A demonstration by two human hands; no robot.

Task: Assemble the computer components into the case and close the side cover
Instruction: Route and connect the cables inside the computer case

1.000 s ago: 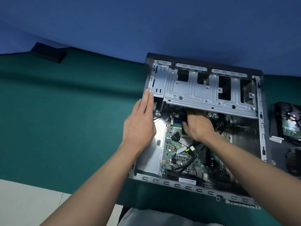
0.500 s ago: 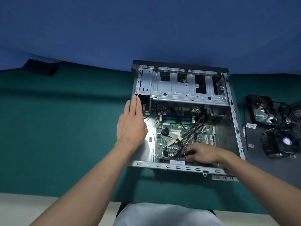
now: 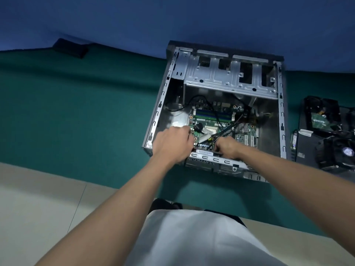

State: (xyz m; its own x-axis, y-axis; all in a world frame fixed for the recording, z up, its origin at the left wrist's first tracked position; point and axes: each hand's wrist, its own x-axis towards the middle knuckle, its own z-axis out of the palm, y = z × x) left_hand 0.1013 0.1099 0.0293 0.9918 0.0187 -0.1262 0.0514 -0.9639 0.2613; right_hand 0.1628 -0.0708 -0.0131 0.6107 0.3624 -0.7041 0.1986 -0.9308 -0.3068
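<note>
Left hand (image 3: 172,144) fingers curled down at motherboard's (image 3: 213,115) 8 o'clock corner, right hand (image 3: 227,146) curled at its 6 o'clock edge by black cables (image 3: 225,131); can't tell what either grips. Case (image 3: 280,104) lies open on green table (image 3: 76,112), drive cage (image 3: 230,79) at 12, loose hard drive (image 3: 319,120) and fan (image 3: 345,150) at 3

Plain green surface (image 3: 76,112) pretty much everywhere, running back to a blue backdrop (image 3: 172,20). Small flat black thing (image 3: 70,48) way off at the far left, right where green meets blue, too far away to make out. Pale tiled floor (image 3: 38,198) at the near left. White garment (image 3: 192,237) filling the bottom middle, with a dark shape (image 3: 165,205) just above it.
</note>
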